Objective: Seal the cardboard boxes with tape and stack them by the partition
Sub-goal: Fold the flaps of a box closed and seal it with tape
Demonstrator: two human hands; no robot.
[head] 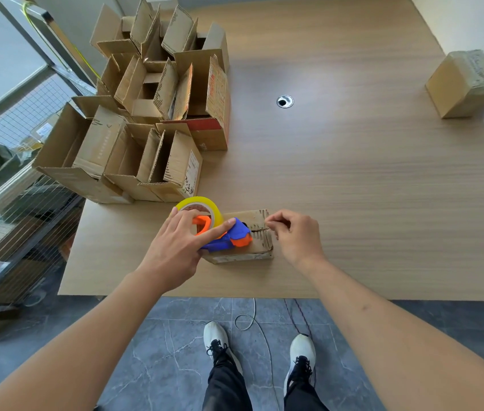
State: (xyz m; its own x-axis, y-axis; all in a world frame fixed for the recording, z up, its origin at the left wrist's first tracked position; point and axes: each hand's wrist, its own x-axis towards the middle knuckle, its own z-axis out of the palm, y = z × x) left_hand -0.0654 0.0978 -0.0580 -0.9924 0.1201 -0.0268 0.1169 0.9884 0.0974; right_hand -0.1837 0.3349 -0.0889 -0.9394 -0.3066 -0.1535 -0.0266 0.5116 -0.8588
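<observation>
A small cardboard box [260, 249] lies near the table's front edge with its flaps folded down. On top of it sits a blue and orange tape dispenser [230, 237] carrying a yellow tape roll [205, 203]. My left hand [180, 247] holds the dispenser, with the fingers across the roll and the body. My right hand [297, 235] is at the box's right end, and its fingertips pinch the thin tape end over the flap seam. One sealed box [463, 84] stands at the far right by the white partition [481, 22].
A heap of open cardboard boxes [151, 114] fills the table's left side. A round cable hole [285, 101] sits mid-table. The wooden table [368, 188] ends just before my feet. A wire rack [12, 232] and a window stand to the left.
</observation>
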